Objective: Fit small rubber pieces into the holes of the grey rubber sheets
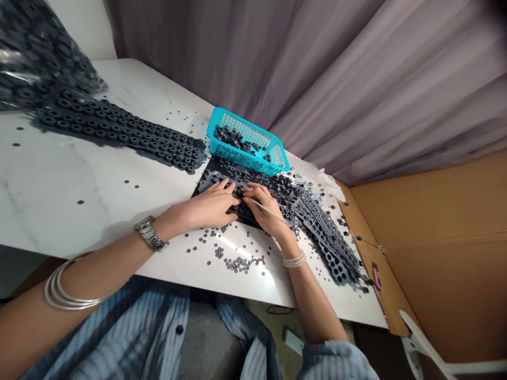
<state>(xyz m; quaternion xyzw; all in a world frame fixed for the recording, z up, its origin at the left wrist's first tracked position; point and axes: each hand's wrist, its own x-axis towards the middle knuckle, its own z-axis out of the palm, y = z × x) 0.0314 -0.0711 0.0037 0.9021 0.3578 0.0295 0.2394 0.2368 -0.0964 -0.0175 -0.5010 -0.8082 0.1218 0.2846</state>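
My left hand (217,205) lies with fingers spread on a dark moulded rubber sheet (247,212) and presses it down. Beside it, my right hand (264,208) is closed around a thin pale stick (271,213), like a pen or pick; its tip is hidden by my fingers at the sheet. Under the sheet is a black mat (202,182), strewn with small dark discs. Just behind my hands stands a turquoise plastic basket (249,158) with several small black rubber parts inside.
A long sheet of ringed rubber parts (130,129) lies left, by a clear bag (43,58) of similar parts. Perforated rubber sheets (328,237) are stacked right. Loose dark discs (240,264) litter the white table (114,203). A pink-handled tool (376,276) lies at the right edge.
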